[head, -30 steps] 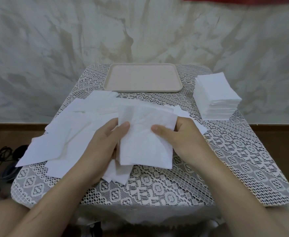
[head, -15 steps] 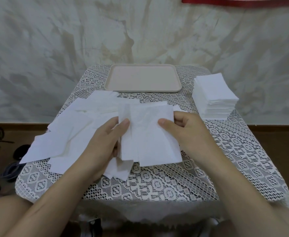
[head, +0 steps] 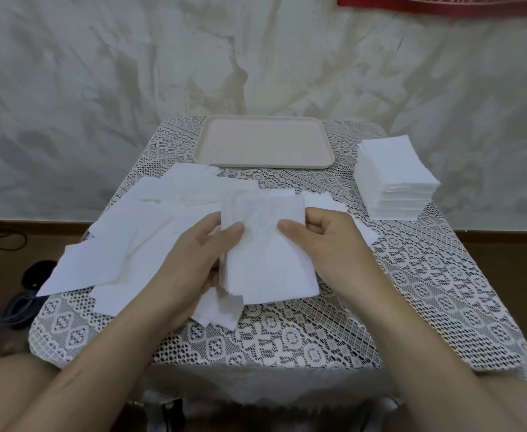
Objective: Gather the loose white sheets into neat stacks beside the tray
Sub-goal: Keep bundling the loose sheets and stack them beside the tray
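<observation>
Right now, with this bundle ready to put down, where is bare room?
Bare lace cloth: right of the right hand, nearer than the finished stack, and along the near edge; also a gap between tray and stack. Loose sheets crowd the left.

Top edge cuts off the red banner (head: 443, 4), its letters too small for me to read, my fingers (head: 319, 220) mostly hidden behind the held sheets (head: 268, 260), dark thing (head: 34, 269) at left half behind the loose sheets (head: 115, 244), unclear what.
</observation>
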Available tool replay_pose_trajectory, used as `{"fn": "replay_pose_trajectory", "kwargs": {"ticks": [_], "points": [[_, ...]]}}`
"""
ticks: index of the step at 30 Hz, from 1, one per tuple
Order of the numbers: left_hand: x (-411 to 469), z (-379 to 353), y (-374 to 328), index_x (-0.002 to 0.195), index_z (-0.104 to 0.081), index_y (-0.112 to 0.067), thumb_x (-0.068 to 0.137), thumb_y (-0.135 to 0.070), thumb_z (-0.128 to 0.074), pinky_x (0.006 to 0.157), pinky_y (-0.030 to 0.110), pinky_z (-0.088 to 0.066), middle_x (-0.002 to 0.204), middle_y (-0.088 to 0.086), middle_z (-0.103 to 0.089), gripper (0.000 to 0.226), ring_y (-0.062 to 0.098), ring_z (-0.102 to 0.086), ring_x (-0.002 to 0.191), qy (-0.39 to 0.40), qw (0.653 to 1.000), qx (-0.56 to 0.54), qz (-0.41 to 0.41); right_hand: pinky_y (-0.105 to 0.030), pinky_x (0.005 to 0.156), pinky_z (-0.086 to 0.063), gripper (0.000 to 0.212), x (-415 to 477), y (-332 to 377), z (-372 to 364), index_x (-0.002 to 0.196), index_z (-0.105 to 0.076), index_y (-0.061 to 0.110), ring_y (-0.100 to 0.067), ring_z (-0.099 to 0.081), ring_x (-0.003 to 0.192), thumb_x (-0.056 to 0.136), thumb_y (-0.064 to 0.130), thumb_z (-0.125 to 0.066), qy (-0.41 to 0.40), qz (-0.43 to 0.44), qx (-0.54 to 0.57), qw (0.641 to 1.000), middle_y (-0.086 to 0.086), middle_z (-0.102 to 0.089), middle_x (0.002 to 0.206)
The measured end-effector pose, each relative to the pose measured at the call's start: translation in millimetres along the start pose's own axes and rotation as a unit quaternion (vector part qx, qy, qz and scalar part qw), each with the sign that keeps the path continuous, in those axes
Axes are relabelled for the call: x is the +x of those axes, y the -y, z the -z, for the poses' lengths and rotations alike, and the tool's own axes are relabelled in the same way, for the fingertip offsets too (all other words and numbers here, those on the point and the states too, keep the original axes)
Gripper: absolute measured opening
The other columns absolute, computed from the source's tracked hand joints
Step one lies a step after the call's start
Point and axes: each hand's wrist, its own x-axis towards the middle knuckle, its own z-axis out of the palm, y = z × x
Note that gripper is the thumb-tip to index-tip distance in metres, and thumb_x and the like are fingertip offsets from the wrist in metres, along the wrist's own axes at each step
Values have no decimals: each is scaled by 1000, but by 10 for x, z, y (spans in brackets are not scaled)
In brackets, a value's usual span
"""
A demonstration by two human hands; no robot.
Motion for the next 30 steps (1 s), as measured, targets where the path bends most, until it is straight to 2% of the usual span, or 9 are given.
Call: {"fn": "replay_pose_trajectory", "kwargs": {"ticks": [4,7,10,12,17,21,25,28,30], "points": [[12,26,34,128,-70,-26,85,-43,-65,63,33,-56,110,5,-80,46,19,-75,88,-6,1000,8,-3,-47,65,-59,12,2,-37,47,87,-67,19,-30,-74,76,95,27,-71,-15,12,-50,999,-4,-76,79],[9,23,39,128,-69,-27,86,-43,-65,62,31,-56,113,5,-79,46,19,-76,91,-9,1000,6,0,-40,54,-51,17,12,-50,131,84,-62,20,-34,-69,67,93,30,-73,-44,22,-81,995,-8,-73,77],[6,22,29,129,-69,-25,88,-42,-63,59,26,-55,111,3,-80,45,17,-76,87,-7,1000,8,-5,-27,42,-43,18,2,10,181,91,-63,8,-19,-60,50,95,23,-71,-40,17,-39,998,-6,-71,71],[2,8,26,130,-68,-24,89,-41,-62,54,22,-53,108,3,-80,45,15,-75,80,-2,1000,5,-8,-25,38,-41,19,-10,31,163,92,-62,3,-18,-54,43,95,19,-71,-33,22,-11,999,-10,-67,66],[15,18,30,133,-67,-22,93,-43,-65,54,25,-53,109,5,-79,45,17,-74,82,2,1000,7,-7,-19,36,-38,19,22,17,26,94,-61,-1,-14,-51,39,96,16,-70,-26,9,19,999,-26,-65,73],[47,56,81,133,-68,-26,92,-42,-66,80,47,-52,122,8,-77,44,33,-75,106,-2,1000,7,-7,-16,34,-33,20,39,29,-4,92,-61,-1,-14,-50,40,95,16,-71,-21,3,15,1000,-29,-65,78],[61,49,80,133,-67,-23,89,-36,-68,83,47,-56,122,8,-78,46,33,-75,109,-7,1000,0,-10,-20,38,-38,15,59,-6,-13,90,-62,13,-12,-53,43,93,23,-74,-34,9,-26,999,-14,-67,74],[50,22,51,131,-68,-21,90,-32,-74,85,45,-57,119,7,-78,43,30,-75,110,-25,999,-16,-13,-35,54,-52,20,63,-54,5,94,-60,33,-15,-66,66,87,43,-76,-40,7,-83,996,6,-67,81],[43,4,21,128,-69,-20,87,-34,-71,82,42,-58,117,7,-79,43,28,-75,108,-42,998,-33,-15,-33,64,-53,32,23,-53,17,107,-60,37,-9,-69,79,86,58,-71,-1,-16,-111,994,10,-69,94]]}}
